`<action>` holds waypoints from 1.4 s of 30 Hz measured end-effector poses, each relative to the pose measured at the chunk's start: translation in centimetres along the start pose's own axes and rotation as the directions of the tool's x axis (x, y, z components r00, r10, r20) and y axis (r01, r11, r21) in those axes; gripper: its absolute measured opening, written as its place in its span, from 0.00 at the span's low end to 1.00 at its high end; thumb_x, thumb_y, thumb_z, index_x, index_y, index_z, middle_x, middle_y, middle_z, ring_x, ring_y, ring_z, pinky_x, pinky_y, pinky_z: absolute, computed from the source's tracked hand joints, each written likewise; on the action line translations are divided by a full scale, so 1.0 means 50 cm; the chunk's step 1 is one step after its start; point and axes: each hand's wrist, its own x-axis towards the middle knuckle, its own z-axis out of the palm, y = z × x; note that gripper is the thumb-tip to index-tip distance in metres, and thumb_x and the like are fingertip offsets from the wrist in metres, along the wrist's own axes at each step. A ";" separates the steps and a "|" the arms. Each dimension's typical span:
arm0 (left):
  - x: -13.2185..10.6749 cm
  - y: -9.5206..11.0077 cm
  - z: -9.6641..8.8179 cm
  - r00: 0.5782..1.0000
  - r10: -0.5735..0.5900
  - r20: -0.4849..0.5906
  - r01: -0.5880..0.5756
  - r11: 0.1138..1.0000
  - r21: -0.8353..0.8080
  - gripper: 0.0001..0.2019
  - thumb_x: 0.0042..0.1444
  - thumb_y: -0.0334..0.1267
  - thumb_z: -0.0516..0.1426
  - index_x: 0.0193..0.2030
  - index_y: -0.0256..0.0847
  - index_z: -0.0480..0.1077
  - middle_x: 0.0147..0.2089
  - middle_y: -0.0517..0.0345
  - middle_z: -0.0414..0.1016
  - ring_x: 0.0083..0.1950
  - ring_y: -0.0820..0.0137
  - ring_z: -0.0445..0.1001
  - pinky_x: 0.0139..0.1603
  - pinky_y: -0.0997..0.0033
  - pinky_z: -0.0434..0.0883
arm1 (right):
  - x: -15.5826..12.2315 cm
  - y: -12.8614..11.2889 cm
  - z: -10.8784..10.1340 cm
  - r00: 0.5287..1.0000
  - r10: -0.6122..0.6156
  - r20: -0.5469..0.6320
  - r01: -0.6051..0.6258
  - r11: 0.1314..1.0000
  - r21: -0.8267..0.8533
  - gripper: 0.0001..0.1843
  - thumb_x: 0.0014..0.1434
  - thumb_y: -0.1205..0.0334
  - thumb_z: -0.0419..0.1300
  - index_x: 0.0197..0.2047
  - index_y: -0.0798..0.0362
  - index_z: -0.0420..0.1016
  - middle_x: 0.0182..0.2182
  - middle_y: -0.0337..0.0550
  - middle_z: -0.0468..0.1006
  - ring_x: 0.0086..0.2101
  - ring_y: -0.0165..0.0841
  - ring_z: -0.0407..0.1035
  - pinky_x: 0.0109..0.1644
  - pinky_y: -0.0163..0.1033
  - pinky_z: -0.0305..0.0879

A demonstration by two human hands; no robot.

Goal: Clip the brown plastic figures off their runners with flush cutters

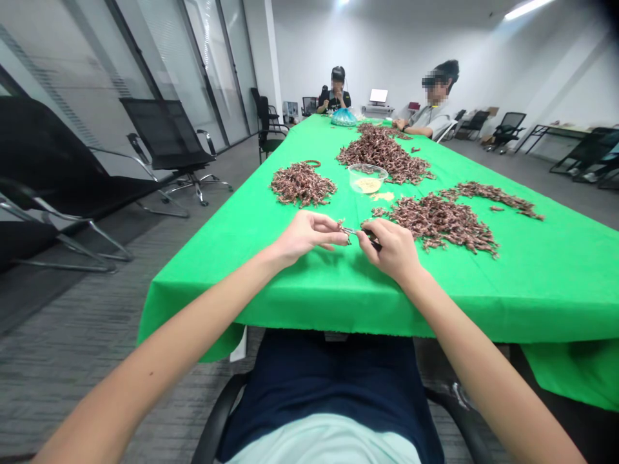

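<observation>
Both hands are up over the green tablecloth, close together. The left hand is almost shut, and its fingertips pinch a small brown bit. The right hand is curled shut around thin metal tweezers, and the tip of the tweezers reaches over to that bit, right by the left fingertips. The bit looks dry, dark and twiggy, but it is too small to tell just what it is.

Past the hands, lots more bits like it lie in big messy piles on the cloth. One pile is just beside the right hand, with a long thin trail behind it. Another pile is on the left, and a big pile is farther up. A clear plastic bowl sits between the piles and has pale yellow crumbs in it. More crumbs lie just beside it. Far up the table is a blue plastic bag, near two other people sitting at the far end.
</observation>
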 end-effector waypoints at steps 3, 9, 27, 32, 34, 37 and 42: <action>0.000 0.001 0.000 1.000 -0.004 0.009 0.004 1.000 0.000 0.19 0.42 0.42 0.74 0.37 0.32 0.79 0.39 0.42 0.84 0.41 0.57 0.83 0.35 0.65 0.78 | 0.000 0.000 0.000 1.000 -0.009 -0.002 0.009 1.000 0.000 0.14 0.68 0.53 0.53 0.38 0.52 0.74 0.31 0.45 0.78 0.31 0.34 0.71 0.35 0.38 0.61; 0.001 0.001 0.001 0.999 -0.022 0.032 0.022 1.000 -0.020 0.18 0.43 0.42 0.73 0.37 0.32 0.79 0.38 0.43 0.84 0.40 0.58 0.83 0.36 0.66 0.78 | -0.001 0.000 -0.001 1.000 -0.016 -0.001 0.016 1.000 0.010 0.14 0.69 0.53 0.52 0.39 0.52 0.73 0.31 0.45 0.78 0.32 0.34 0.71 0.36 0.38 0.62; 0.003 -0.001 -0.006 0.978 -0.135 0.157 0.165 0.967 -0.196 0.15 0.52 0.44 0.69 0.41 0.35 0.81 0.43 0.42 0.84 0.43 0.61 0.83 0.43 0.66 0.78 | 0.001 -0.003 -0.001 1.000 -0.011 -0.026 0.011 1.000 0.012 0.15 0.69 0.54 0.51 0.38 0.52 0.73 0.30 0.45 0.78 0.31 0.34 0.71 0.35 0.38 0.62; 0.005 -0.001 -0.009 0.970 -0.163 0.181 0.208 0.941 -0.267 0.13 0.56 0.43 0.66 0.44 0.36 0.81 0.45 0.43 0.84 0.45 0.60 0.83 0.46 0.64 0.78 | 0.002 -0.005 -0.003 0.999 -0.008 -0.045 0.008 1.000 -0.004 0.15 0.70 0.54 0.51 0.38 0.52 0.73 0.30 0.45 0.78 0.31 0.34 0.71 0.35 0.38 0.61; 0.005 -0.002 -0.008 0.971 -0.161 0.177 0.207 0.935 -0.289 0.13 0.54 0.41 0.67 0.44 0.37 0.81 0.46 0.44 0.84 0.46 0.61 0.83 0.47 0.65 0.78 | 0.002 -0.005 -0.003 0.999 -0.011 -0.048 0.011 1.000 -0.011 0.15 0.70 0.54 0.51 0.38 0.52 0.73 0.29 0.45 0.77 0.31 0.34 0.70 0.35 0.38 0.61; 0.007 -0.004 -0.003 0.975 -0.146 0.167 0.193 0.930 -0.312 0.12 0.53 0.40 0.68 0.44 0.38 0.81 0.47 0.45 0.83 0.47 0.62 0.83 0.48 0.67 0.77 | 0.002 -0.005 -0.003 0.999 -0.011 -0.051 0.010 1.000 -0.016 0.14 0.69 0.54 0.51 0.39 0.52 0.73 0.30 0.45 0.77 0.31 0.35 0.70 0.36 0.38 0.62; 0.014 -0.011 0.005 0.988 -0.086 0.132 0.123 0.943 -0.309 0.13 0.51 0.40 0.70 0.43 0.38 0.82 0.48 0.46 0.83 0.49 0.62 0.82 0.51 0.65 0.76 | 0.003 -0.010 -0.005 0.998 0.001 -0.068 -0.001 1.000 0.000 0.14 0.70 0.55 0.50 0.39 0.52 0.72 0.30 0.46 0.77 0.31 0.35 0.70 0.36 0.39 0.61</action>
